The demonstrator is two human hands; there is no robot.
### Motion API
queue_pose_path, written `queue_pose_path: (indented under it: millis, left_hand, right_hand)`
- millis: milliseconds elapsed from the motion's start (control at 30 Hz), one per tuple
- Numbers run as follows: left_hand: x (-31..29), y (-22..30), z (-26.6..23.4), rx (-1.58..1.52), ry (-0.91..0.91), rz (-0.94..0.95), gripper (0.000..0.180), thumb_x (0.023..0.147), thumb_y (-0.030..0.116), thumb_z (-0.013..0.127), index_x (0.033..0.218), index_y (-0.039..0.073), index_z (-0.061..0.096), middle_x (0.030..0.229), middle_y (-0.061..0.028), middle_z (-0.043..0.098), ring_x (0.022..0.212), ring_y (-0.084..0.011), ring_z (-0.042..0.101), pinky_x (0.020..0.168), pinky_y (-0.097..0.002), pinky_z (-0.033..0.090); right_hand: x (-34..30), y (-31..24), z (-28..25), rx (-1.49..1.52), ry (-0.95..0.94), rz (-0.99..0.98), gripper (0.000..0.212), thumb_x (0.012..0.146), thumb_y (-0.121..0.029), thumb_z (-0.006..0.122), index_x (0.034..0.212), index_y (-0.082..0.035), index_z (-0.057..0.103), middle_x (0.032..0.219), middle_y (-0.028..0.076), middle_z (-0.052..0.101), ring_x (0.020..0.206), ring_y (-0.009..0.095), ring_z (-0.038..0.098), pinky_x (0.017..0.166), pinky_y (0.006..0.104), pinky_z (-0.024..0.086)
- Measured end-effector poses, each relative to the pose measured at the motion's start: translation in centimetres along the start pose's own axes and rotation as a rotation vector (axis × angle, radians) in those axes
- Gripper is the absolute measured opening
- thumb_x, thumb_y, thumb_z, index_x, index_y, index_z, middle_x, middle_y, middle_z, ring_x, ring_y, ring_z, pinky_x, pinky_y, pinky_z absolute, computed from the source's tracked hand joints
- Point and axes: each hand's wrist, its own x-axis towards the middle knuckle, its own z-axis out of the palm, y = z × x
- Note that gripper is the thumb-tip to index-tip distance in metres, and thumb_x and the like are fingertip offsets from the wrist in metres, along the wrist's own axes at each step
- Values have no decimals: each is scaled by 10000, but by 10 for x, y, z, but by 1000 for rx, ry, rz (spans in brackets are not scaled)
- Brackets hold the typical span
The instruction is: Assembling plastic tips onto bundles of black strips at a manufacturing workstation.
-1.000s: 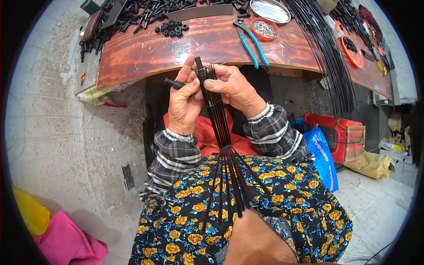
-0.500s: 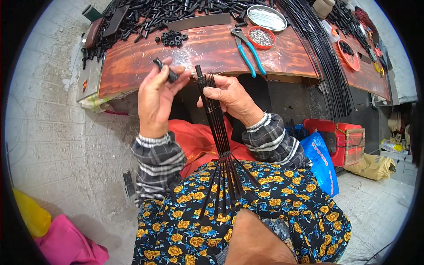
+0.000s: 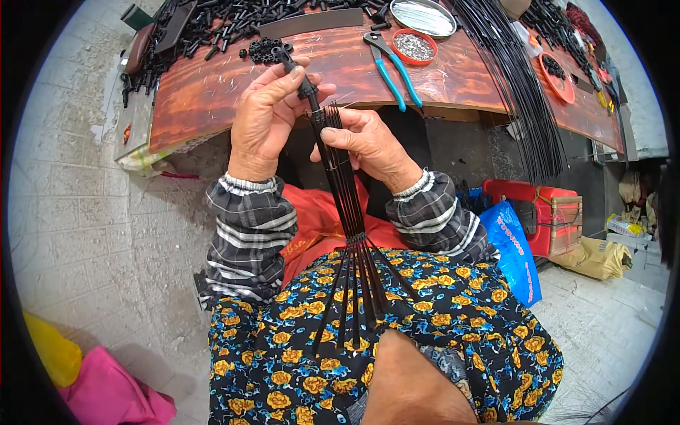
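A bundle of thin black metal ribs stands upright over my lap, fanning out at the bottom across my flowered clothing. My right hand grips the bundle near its top, just below the rib tips. My left hand pinches a small black tube-shaped part between thumb and fingers and holds it against the top end of one rib. Both hands are in front of the edge of a reddish wooden bench.
On the bench lie blue-handled pliers, a red dish of small metal pieces, a round metal lid, heaps of black parts and long black rods. A red crate and blue bag stand at right.
My left hand rose from the bundle toward the bench, then came back right with a small black part, now set at the rib tips. My right hand kept its grip.
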Motion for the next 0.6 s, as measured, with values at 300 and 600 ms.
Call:
queue_pose_path:
  millis: [300,600]
  left_hand:
    - [0,-4,-6,138,-16,8,376,942,98,495,1296,-27,472,1034,-137,637,1000,-289,635,861,-412,530]
    - [3,-7,-10,103,-131,66,364,935,85,506,1282,-24,489,998,-102,638,978,-275,647,814,-386,531]
  right_hand:
    - [0,-4,2,-97,47,3,301,878,-293,651,1030,-36,611,780,87,693,540,28,567,401,135,340]
    - [-1,-6,-3,-69,34,28,291,887,-291,637,1012,-30,610,798,98,695,515,27,540,391,140,326]
